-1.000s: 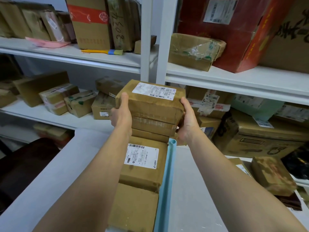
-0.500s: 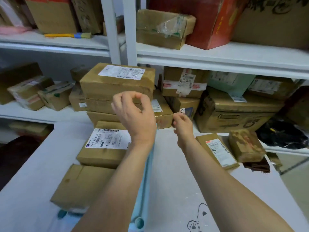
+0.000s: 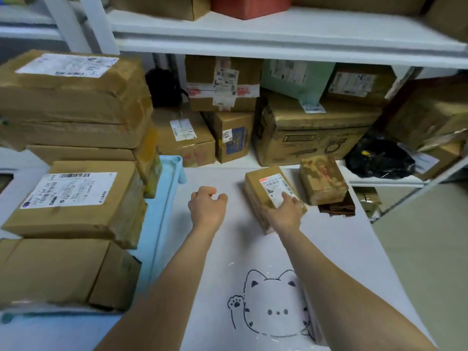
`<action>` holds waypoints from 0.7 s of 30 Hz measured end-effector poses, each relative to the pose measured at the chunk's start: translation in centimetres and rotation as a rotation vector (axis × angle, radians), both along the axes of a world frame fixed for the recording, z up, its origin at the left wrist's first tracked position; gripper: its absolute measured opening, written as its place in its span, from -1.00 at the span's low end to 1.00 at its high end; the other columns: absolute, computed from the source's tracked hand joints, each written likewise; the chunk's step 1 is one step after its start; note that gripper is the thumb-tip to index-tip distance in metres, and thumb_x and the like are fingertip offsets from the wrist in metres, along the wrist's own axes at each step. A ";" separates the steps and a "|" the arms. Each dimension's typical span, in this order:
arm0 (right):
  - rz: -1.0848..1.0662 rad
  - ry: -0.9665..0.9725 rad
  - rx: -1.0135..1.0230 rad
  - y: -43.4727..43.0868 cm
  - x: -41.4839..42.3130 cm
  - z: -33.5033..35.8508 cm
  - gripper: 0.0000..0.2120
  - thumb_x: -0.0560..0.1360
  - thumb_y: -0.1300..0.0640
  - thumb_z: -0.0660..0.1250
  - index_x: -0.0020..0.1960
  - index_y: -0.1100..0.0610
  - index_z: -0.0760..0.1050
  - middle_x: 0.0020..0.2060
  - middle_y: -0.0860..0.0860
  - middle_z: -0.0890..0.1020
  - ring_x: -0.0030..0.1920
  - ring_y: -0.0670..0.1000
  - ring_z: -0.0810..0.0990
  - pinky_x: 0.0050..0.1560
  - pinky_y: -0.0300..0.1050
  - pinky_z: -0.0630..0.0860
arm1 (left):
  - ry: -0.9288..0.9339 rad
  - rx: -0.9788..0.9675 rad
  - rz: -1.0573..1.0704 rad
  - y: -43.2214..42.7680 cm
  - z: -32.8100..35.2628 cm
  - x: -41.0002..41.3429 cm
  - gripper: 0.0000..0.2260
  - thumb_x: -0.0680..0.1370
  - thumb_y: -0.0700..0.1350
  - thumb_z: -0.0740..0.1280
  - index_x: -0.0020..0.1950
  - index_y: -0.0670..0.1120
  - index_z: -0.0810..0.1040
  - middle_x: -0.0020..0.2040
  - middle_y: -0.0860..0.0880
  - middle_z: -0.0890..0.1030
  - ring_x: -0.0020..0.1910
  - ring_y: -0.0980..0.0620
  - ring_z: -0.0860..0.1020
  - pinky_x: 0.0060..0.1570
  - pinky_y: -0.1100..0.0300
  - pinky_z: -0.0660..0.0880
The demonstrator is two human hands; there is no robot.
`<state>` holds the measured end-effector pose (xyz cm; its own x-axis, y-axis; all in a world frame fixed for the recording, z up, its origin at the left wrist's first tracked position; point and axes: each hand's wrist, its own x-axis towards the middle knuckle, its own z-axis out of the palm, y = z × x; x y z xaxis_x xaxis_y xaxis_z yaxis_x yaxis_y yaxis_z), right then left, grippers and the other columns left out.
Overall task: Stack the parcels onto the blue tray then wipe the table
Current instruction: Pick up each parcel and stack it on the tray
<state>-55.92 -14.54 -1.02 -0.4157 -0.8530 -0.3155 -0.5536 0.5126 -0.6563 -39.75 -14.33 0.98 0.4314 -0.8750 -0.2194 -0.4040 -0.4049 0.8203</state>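
Observation:
A light-blue tray [image 3: 166, 196] lies on the left of the white table [image 3: 354, 249] and carries several brown parcels: a tall stack [image 3: 76, 102] at the far end, a labelled parcel [image 3: 76, 198] in the middle and a plain one [image 3: 58, 269] nearest me. A small labelled parcel [image 3: 263, 186] lies on the table right of the tray. My right hand [image 3: 283, 214] rests on its near end, fingers laid over the label. My left hand [image 3: 207, 209] hovers just left of it, loosely curled and holding nothing. Farther right, a mottled brown parcel [image 3: 323, 179] sits on a dark flat packet [image 3: 338, 210].
White shelves [image 3: 278, 41] packed with cardboard boxes stand right behind the table. A black bag [image 3: 379, 160] lies on the low shelf at the right. The table's right edge drops to bare floor [image 3: 417, 249]. A cat drawing [image 3: 273, 307] marks the table near me.
Both hands let go of the top parcel, now on the tray's far stack, and moved right. My right hand has landed on the small labelled parcel. My view has turned right and down.

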 end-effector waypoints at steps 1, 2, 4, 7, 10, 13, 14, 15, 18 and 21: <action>0.022 0.041 0.052 0.1 -0.8 -0.4 -0.16 0.38 -0.11 0.42 0.53 0.05 0.11 0.50 0.14 0.10 0.51 0.13 0.08 0.43 0.10 0.17 | 0.010 0.036 0.009 0.1 -0.7 -0.4 -0.69 0.50 -0.08 0.34 0.21 -0.14 0.51 0.25 -0.14 0.51 0.26 -0.14 0.43 0.21 0.10 0.38; 0.045 0.062 0.097 0.1 -1.6 -0.8 -0.08 0.36 -0.15 0.44 0.55 0.04 0.03 0.52 0.14 0.01 0.52 0.12 -0.01 0.44 0.13 0.11 | 0.022 0.064 0.022 0.2 -1.3 -0.7 -0.69 0.50 -0.08 0.34 0.21 -0.14 0.51 0.25 -0.14 0.51 0.26 -0.14 0.44 0.22 0.09 0.39; 0.104 0.078 0.172 -0.3 -2.8 -1.4 0.05 0.31 -0.20 0.48 0.56 0.02 -0.08 0.54 0.14 -0.12 0.54 0.13 -0.13 0.45 0.19 0.02 | 0.049 0.103 0.047 0.3 -2.3 -1.2 -0.69 0.50 -0.08 0.33 0.21 -0.14 0.50 0.26 -0.13 0.50 0.26 -0.13 0.43 0.25 0.06 0.39; 0.198 0.129 0.248 -1.3 -4.2 -2.0 0.15 0.24 -0.27 0.51 0.56 0.00 -0.13 0.54 0.14 -0.20 0.53 0.17 -0.20 0.45 0.25 -0.05 | 0.082 0.131 0.066 0.4 -3.5 -2.0 -0.67 0.49 -0.08 0.34 0.22 -0.15 0.49 0.26 -0.12 0.50 0.26 -0.14 0.44 0.27 0.04 0.38; 0.301 0.218 0.320 -2.1 -4.8 -2.7 0.17 0.20 -0.31 0.51 0.55 0.00 -0.10 0.54 0.16 -0.21 0.53 0.22 -0.20 0.45 0.28 -0.02 | 0.123 0.143 0.103 0.7 -4.5 -2.9 -0.68 0.48 -0.09 0.36 0.20 -0.17 0.50 0.23 -0.15 0.52 0.24 -0.15 0.46 0.27 0.02 0.39; 0.306 0.289 0.304 -2.3 -5.2 -3.4 0.05 0.19 -0.26 0.52 0.48 0.00 0.02 0.52 0.21 -0.11 0.49 0.25 0.03 0.42 0.21 0.16 | 0.164 0.178 0.111 1.1 -5.1 -3.7 -0.69 0.48 -0.10 0.36 0.19 -0.16 0.50 0.21 -0.16 0.53 0.21 -0.16 0.49 0.25 0.01 0.41; 0.290 0.271 0.285 -2.3 -5.4 -3.6 -0.01 0.22 -0.22 0.52 0.46 -0.01 0.05 0.49 0.22 -0.03 0.43 0.25 0.15 0.38 0.15 0.24 | 0.184 0.186 0.113 1.4 -5.3 -3.9 -0.69 0.48 -0.10 0.36 0.18 -0.15 0.50 0.20 -0.16 0.54 0.19 -0.16 0.50 0.24 0.01 0.43; 0.276 0.239 0.266 -2.4 -5.6 -3.7 -0.06 0.23 -0.19 0.51 0.44 -0.01 0.07 0.43 0.21 0.06 0.36 0.25 0.25 0.34 0.10 0.32 | 0.196 0.192 0.112 1.6 -5.4 -4.0 -0.70 0.47 -0.10 0.36 0.17 -0.15 0.49 0.19 -0.16 0.55 0.18 -0.16 0.51 0.23 0.01 0.44; 0.241 0.176 0.203 -2.2 -5.9 -3.7 -0.09 0.23 -0.19 0.50 0.42 -0.01 0.10 0.26 0.16 0.22 0.25 0.23 0.36 0.20 -0.01 0.41 | 0.218 0.206 0.110 2.0 -5.5 -4.1 -0.70 0.48 -0.10 0.36 0.17 -0.15 0.49 0.19 -0.17 0.55 0.18 -0.15 0.52 0.22 0.03 0.45; 0.162 0.070 0.178 -2.0 -5.8 -2.9 -0.07 0.20 -0.18 0.47 0.46 -0.02 0.13 0.27 0.16 0.25 0.29 0.23 0.34 0.24 -0.03 0.38 | 0.256 0.202 0.131 2.2 -5.1 -3.7 -0.71 0.49 -0.12 0.35 0.19 -0.17 0.49 0.18 -0.15 0.54 0.16 -0.13 0.51 0.15 0.13 0.44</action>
<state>-61.70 -16.56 -3.88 -0.3048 -0.8439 -0.4415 -0.6790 0.5176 -0.5207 -43.42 -12.17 -4.16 0.4461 -0.7436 -0.4981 -0.1292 -0.6042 0.7863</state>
